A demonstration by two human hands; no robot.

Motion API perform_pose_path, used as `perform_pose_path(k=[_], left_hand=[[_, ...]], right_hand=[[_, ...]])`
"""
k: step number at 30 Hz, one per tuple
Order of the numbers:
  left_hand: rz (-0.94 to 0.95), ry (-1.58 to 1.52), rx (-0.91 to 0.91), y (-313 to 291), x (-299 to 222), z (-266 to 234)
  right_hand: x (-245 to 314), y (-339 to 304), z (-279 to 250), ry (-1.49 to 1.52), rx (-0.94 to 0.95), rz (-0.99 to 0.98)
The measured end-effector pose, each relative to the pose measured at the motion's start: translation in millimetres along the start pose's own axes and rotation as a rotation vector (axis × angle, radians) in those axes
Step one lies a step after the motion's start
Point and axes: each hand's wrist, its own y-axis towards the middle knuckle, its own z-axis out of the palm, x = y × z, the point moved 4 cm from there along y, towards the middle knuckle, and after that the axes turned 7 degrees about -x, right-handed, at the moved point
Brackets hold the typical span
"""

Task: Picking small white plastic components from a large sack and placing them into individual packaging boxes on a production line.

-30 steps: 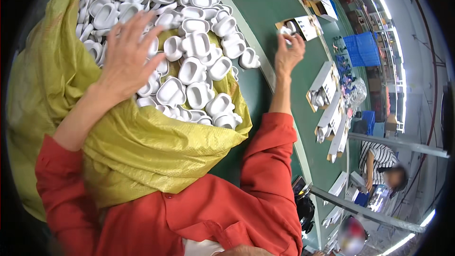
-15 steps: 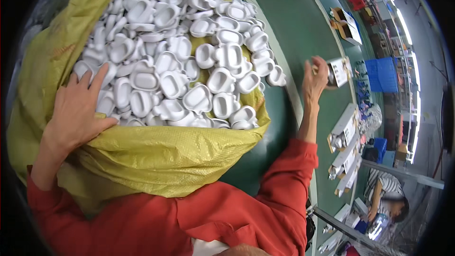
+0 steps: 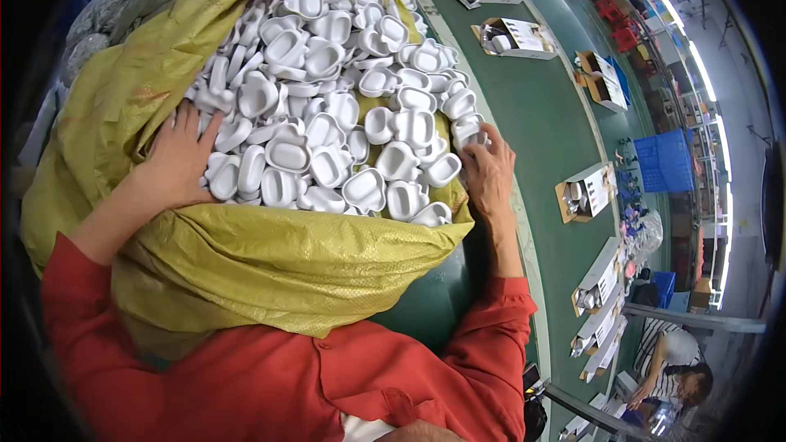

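The right hand (image 3: 490,170) grips a white oval-welled dish (image 3: 467,128); leftward of it, the left hand (image 3: 176,160) lies spread against piled dishes (image 3: 288,156).

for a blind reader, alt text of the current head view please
A person's left hand and right hand are at opposite sides of an open yellow sack heaped with white dishes, the right one's fingers at a dish near the edge. To the right, open boxes stand on a green surface.
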Motion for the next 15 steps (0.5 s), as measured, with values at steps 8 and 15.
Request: perform_pose_path(k=[8, 15], left_hand=[[0.210, -0.149, -0.097, 18.6, 3.2, 32.6], [0.341, -0.299, -0.163, 12.9, 5.4, 26.3]], right_hand=[[-17.7, 7.1, 18.0, 0.050, -0.092, 0.015], [-51.3, 22.8, 28.5, 0.263, -0.240, 0.171]])
